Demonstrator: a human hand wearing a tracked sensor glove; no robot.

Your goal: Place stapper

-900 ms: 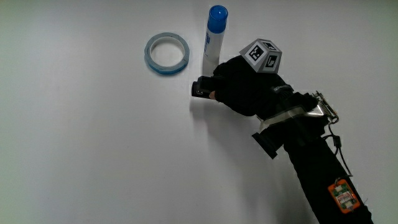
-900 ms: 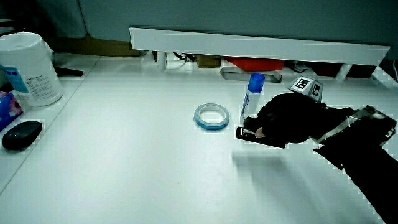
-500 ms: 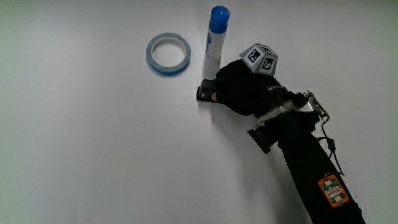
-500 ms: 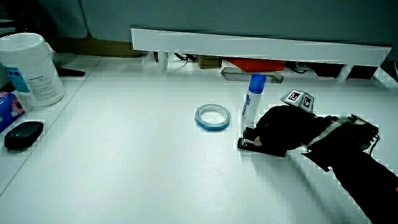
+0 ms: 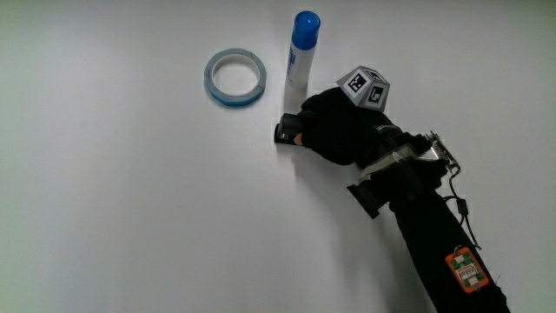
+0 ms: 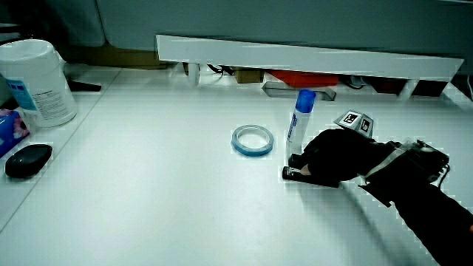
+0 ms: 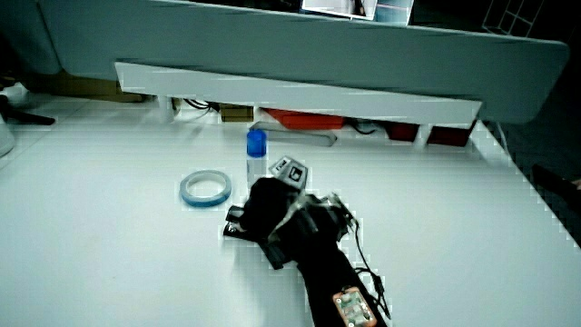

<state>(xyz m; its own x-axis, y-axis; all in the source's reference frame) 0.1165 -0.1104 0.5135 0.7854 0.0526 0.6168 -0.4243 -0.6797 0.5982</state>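
Note:
The black stapler (image 5: pixel 284 132) lies on the white table (image 5: pixel 130 217), just nearer to the person than the blue-capped glue stick (image 5: pixel 300 50). Only its end pokes out from under the gloved hand (image 5: pixel 334 130). The hand rests low on the stapler with its fingers curled around it. Both side views show the stapler's end (image 6: pixel 290 173) (image 7: pixel 234 225) against the tabletop, with the hand (image 6: pixel 332 155) (image 7: pixel 268 211) over the remainder of it.
A blue tape ring (image 5: pixel 234 76) lies beside the glue stick. In a side view a white canister (image 6: pixel 33 80) and a black mouse (image 6: pixel 28 159) sit at the table's edge. A low white partition (image 6: pixel 303 55) runs along the table.
The hand with the stapler has come down onto the table and shifted slightly toward the glue stick. In the last half second it has barely moved.

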